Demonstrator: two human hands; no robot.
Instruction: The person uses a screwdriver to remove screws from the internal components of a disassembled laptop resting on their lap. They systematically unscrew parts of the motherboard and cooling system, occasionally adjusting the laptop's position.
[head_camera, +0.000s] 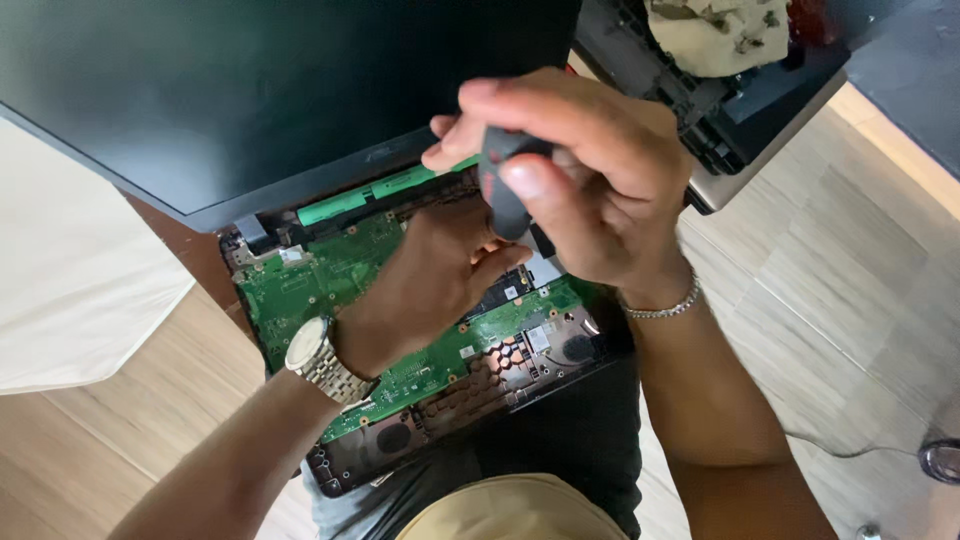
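An opened laptop lies on my lap with its green circuit board (300, 290) bare and its dark screen (250, 90) tilted back. My right hand (590, 170) grips the grey and red handle of a screwdriver (508, 185), held upright over the board. My left hand (440, 275), with a metal watch (322, 362) on its wrist, rests on the middle of the board under the handle, fingers curled around the lower part of the tool. The screwdriver's tip is hidden by my hands.
A removed laptop cover (720, 110) with a crumpled cloth (720, 35) on it lies at the upper right. A white cushion (70, 270) is at the left. Wood floor (850, 270) surrounds me, with a thin cable (850, 450) at the lower right.
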